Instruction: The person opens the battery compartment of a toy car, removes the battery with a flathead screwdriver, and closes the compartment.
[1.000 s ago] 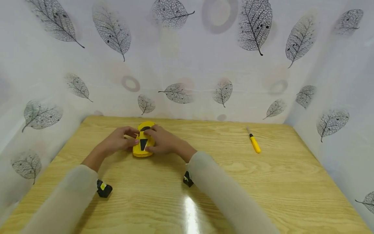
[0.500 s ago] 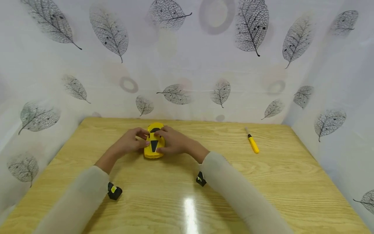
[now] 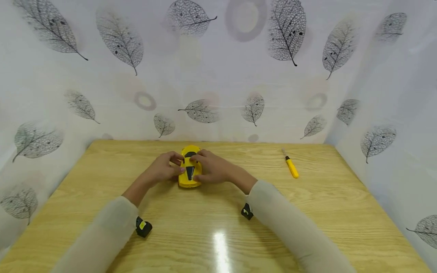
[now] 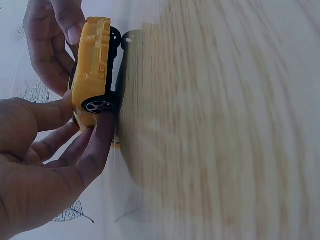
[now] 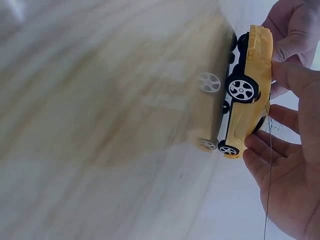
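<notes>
A yellow toy car [image 3: 187,163] with dark windows is between both hands, left of the tabletop's middle and towards the back. Its spoked wheels show in the right wrist view, close to the car's reflection in the glossy table. My left hand [image 3: 164,167] grips the car's left side; in the left wrist view the thumb lies on the upper body and a fingertip is at a wheel [image 4: 100,106]. From the right, my right hand [image 3: 215,167] holds the car with thumb towards one end and fingers bent over the roof side [image 5: 260,112].
A yellow-handled screwdriver [image 3: 291,167] lies at the back right of the wooden table [image 3: 191,235]. Behind and at both sides hangs a white leaf-print cloth [image 3: 218,68]. Black wrist cameras [image 3: 143,227] sit under the pale sleeves [image 3: 290,223].
Both hands and the toy car between them have moved to the right over the table. The head view has turned slightly. The screwdriver has stayed in its place.
</notes>
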A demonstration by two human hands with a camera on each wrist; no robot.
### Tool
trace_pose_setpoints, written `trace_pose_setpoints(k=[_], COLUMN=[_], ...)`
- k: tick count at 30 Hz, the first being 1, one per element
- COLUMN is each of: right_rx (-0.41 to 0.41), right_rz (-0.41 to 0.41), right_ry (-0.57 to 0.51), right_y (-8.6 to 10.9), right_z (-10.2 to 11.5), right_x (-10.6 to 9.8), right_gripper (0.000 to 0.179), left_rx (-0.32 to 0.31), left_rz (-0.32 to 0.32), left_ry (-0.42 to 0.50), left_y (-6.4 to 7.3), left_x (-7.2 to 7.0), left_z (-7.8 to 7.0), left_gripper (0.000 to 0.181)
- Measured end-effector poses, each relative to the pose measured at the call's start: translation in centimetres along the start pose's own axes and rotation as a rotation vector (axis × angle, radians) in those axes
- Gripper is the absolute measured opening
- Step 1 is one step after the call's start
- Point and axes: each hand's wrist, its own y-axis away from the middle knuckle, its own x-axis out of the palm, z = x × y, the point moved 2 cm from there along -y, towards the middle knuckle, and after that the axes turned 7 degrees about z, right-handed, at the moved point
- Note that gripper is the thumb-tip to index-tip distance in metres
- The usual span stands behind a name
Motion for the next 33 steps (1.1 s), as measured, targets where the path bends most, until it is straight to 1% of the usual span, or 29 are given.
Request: trace_pose_setpoints(k=[5,15,23,28,33], right_rx=[-0.008,0.008,0.002,0.008,0.012], right_rz=[-0.026,-0.040,-0.057,-0.059,-0.057], right_ry=[-0.008,-0.027,-0.014,-0.013,-0.015], right_y=[1.4,3.9,5.9,7.0,8.1], right_z=[-0.7,-2.1,-2.9,-3.4,-3.8], right_x=[0.0,-0.1,-0.2,-0.2,-0.4], right_gripper=[0.064,0.064,0.063,0.063,0.062], left_rx=[-0.007,0.022,-0.002,0.009,0.005], left_rz=[0.001,-0.005,-0.019,-0.020,-0.023], left_ry=[-0.001,-0.005,0.014,0.014,0.007], left_y=[-0.6,-1.5,-2.1,-2.6,-3.0], left_x=[1.1,3.2,5.0,5.9,6.8], left_z=[-1.0,-2.5,-3.9,-4.6,-5.2], left_gripper=[0.044,0.043,0.043,0.042,0.041])
